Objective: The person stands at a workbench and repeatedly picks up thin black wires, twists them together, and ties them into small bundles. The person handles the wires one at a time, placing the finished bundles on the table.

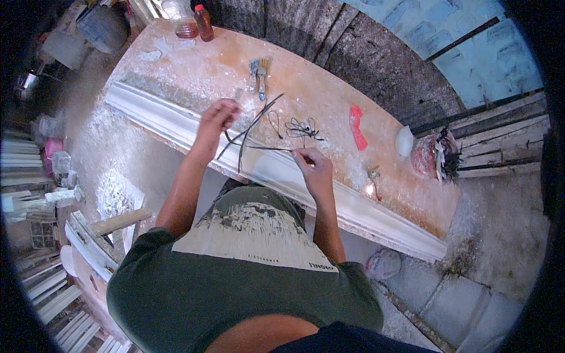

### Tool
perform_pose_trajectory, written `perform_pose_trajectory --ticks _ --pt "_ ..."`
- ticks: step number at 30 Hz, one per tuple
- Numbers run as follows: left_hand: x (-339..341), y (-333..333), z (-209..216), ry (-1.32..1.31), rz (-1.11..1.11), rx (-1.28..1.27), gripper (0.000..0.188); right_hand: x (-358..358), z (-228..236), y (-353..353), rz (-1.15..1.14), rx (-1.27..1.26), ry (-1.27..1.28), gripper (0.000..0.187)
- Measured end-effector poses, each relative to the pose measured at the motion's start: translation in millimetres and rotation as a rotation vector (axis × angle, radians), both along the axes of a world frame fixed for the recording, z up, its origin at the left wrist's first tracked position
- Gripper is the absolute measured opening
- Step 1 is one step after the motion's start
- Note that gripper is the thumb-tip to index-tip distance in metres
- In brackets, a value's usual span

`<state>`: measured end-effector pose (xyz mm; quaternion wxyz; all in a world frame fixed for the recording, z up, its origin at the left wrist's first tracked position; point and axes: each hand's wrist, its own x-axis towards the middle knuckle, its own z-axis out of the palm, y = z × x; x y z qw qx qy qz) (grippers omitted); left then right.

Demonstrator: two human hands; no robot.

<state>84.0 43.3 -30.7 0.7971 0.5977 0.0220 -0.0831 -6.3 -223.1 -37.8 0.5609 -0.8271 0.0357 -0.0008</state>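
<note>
My left hand is closed, fingers curled, over the white moulding near the table's middle. From just beneath its fingers a thin dark strip curves across to my right hand. My right thumb and fingers pinch the strip's other end. Two or more similar dark strips lie crossed between my hands, over the moulding and table. Just beyond my right hand rests a looped bundle of thin dark cord. The long white ridged moulding runs along the table's near edge, below both hands.
Two paintbrushes lie farther back on the dusty table. A red curved strip, a small glowing light and a stuffed bag are at the right. A red-capped bottle and clear jug stand at the far left.
</note>
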Motion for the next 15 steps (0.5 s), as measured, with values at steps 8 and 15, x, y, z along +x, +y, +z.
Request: perform_pose_trajectory --ticks 8,15 --pt "-34 -71 25 -0.01 -0.612 0.35 0.021 16 30 20 -0.097 0.084 -0.307 0.007" --pt "-39 -72 27 -0.29 -0.54 0.42 0.022 7 16 11 0.007 0.124 -0.219 0.009"
